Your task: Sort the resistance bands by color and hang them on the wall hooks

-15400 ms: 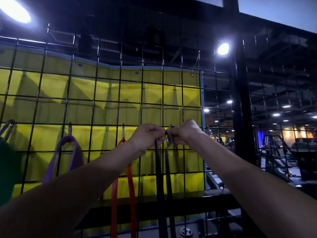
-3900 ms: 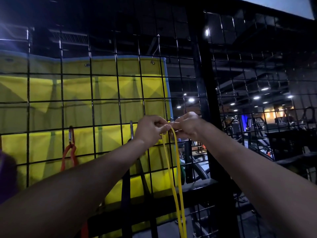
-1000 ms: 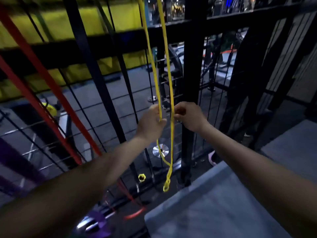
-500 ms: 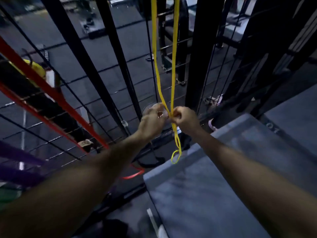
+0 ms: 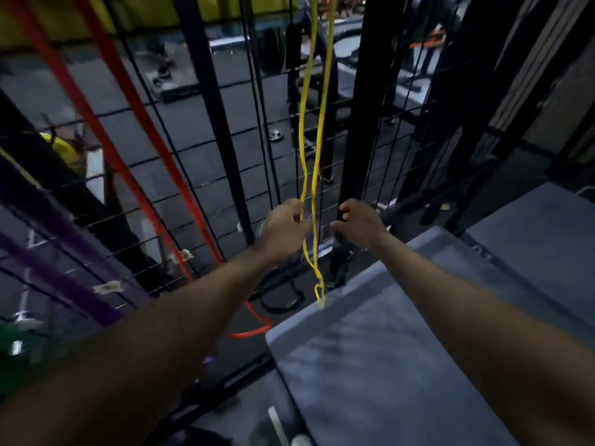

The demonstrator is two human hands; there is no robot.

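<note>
A thin yellow band (image 5: 318, 130) hangs down the black wire grid (image 5: 206, 194) from above the frame, its lower loop dangling near a grey platform. My left hand (image 5: 283, 230) pinches one strand of it low down. My right hand (image 5: 357, 223) is just right of the band, fingers curled, holding nothing; it has come off the band. To the left hang a black band (image 5: 212, 101), a red band (image 5: 135, 149) whose end lies on the floor, and a purple band (image 5: 61, 252). The hooks are out of view above.
A thick black steel post (image 5: 357, 130) stands right behind the yellow band. A grey padded platform (image 5: 386, 365) fills the lower right. Gym floor and machines (image 5: 325, 59) show through the grid. Something green (image 5: 13, 342) sits at the far left edge.
My right hand has let go of the yellow band and moved slightly right. My left hand still holds one strand. The two strands have parted and the view has tilted a little upward.
</note>
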